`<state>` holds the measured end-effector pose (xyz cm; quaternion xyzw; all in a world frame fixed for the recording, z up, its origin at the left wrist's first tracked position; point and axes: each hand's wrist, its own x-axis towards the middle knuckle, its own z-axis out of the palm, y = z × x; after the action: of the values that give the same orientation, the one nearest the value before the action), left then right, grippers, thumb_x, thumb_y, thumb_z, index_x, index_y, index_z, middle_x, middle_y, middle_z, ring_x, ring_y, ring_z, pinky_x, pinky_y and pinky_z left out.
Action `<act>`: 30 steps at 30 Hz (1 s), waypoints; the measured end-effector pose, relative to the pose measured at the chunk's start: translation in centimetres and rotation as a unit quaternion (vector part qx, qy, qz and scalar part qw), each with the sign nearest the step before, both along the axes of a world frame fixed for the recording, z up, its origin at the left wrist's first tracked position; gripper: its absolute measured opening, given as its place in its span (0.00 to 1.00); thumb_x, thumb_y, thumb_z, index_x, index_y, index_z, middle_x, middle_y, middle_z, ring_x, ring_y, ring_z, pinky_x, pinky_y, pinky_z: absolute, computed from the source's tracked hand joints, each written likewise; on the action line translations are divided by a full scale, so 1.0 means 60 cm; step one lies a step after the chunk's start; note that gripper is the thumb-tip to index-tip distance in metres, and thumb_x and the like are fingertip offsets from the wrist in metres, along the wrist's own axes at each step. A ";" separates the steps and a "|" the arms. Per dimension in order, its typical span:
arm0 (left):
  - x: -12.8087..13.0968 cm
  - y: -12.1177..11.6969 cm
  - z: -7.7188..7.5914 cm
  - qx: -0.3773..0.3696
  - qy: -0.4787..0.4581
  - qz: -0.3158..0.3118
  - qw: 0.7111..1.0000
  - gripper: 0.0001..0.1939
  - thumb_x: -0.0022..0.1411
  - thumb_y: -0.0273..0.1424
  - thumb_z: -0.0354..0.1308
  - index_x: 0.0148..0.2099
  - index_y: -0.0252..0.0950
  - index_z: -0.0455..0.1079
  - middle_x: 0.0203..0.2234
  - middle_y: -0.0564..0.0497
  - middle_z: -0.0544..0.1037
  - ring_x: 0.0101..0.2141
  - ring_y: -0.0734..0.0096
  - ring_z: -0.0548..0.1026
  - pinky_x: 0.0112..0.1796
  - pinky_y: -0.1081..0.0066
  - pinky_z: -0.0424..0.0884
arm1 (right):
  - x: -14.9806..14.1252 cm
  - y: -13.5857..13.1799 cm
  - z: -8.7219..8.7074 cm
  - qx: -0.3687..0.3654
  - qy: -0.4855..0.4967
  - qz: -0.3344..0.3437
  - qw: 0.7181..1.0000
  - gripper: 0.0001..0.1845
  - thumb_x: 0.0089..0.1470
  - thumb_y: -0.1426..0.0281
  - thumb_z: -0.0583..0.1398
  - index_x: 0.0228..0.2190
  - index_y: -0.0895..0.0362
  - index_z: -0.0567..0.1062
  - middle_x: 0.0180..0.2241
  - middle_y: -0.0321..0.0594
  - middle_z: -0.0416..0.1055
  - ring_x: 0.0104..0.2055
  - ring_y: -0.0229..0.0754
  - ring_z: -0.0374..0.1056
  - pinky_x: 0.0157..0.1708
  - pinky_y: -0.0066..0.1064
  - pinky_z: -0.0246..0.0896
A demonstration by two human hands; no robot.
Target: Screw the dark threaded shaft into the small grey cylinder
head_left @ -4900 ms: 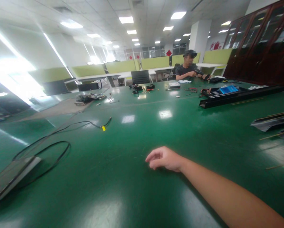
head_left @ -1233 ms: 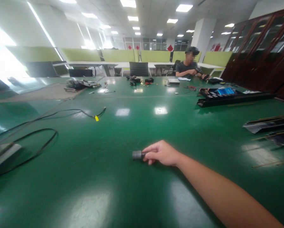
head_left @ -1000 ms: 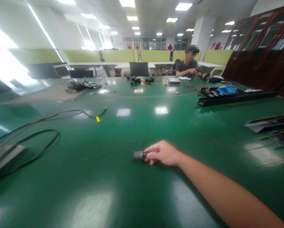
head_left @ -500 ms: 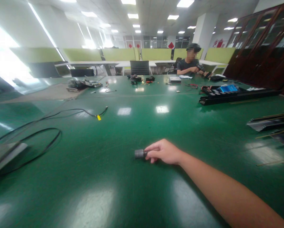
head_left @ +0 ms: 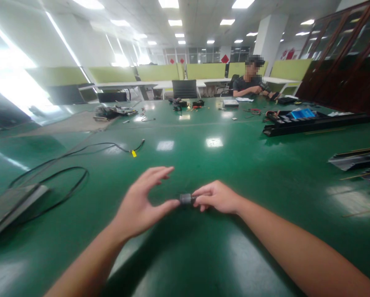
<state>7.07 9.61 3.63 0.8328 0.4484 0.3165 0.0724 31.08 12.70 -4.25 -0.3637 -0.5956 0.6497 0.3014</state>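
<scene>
A small dark grey cylinder [head_left: 185,199], its exact kind too small to tell, lies level just over or on the green tabletop [head_left: 185,165]. My right hand [head_left: 218,197] pinches its right end between thumb and fingers. From the left comes my left hand [head_left: 146,200], open, with the thumb and fingers spread wide apart. Its thumb tip is right at the cylinder's left end; whether it touches cannot be made out. The left fingers hang above and to the left of the cylinder.
A black cable [head_left: 110,144] with a yellow tag [head_left: 133,153] curves across the left, near a flat grey device [head_left: 14,206]. Black metal channels [head_left: 314,125] lie at the right. Across the table sits a person [head_left: 249,84] near tools and a grey box [head_left: 230,104].
My left hand has come into view from the lower left and reached the cylinder's left side, fingers spread. My right hand keeps its pinch; the view has shifted slightly.
</scene>
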 end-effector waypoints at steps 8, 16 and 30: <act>0.016 0.023 -0.115 -0.107 -0.084 -0.064 0.989 0.29 0.51 0.38 0.71 0.55 0.41 0.70 0.45 0.47 0.78 0.43 0.63 0.77 0.47 0.65 0.74 | -0.001 0.000 -0.006 -0.005 0.016 0.002 1.000 0.18 0.48 0.68 0.66 0.42 0.64 0.81 0.29 0.43 0.78 0.25 0.36 0.71 0.28 0.27 0.65; 0.017 0.026 -0.130 -0.102 -0.058 -0.054 0.992 0.17 0.58 0.39 0.66 0.49 0.41 0.75 0.41 0.50 0.81 0.40 0.66 0.79 0.43 0.69 0.73 | -0.002 -0.003 -0.004 -0.001 -0.001 -0.010 1.000 0.18 0.47 0.69 0.67 0.41 0.63 0.81 0.26 0.41 0.77 0.24 0.36 0.70 0.27 0.26 0.64; 0.021 0.019 -0.130 -0.077 -0.033 -0.024 0.996 0.16 0.59 0.40 0.65 0.48 0.43 0.76 0.41 0.52 0.81 0.40 0.66 0.79 0.43 0.70 0.73 | -0.008 -0.015 -0.011 0.292 -0.135 -0.075 0.944 0.11 0.52 0.74 0.65 0.39 0.55 0.82 0.36 0.37 0.80 0.37 0.41 0.74 0.38 0.29 0.64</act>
<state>8.30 10.76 -4.15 0.8242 0.4486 0.3069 0.1589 30.58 11.79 -4.88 -0.3876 -0.7653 0.3675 0.3592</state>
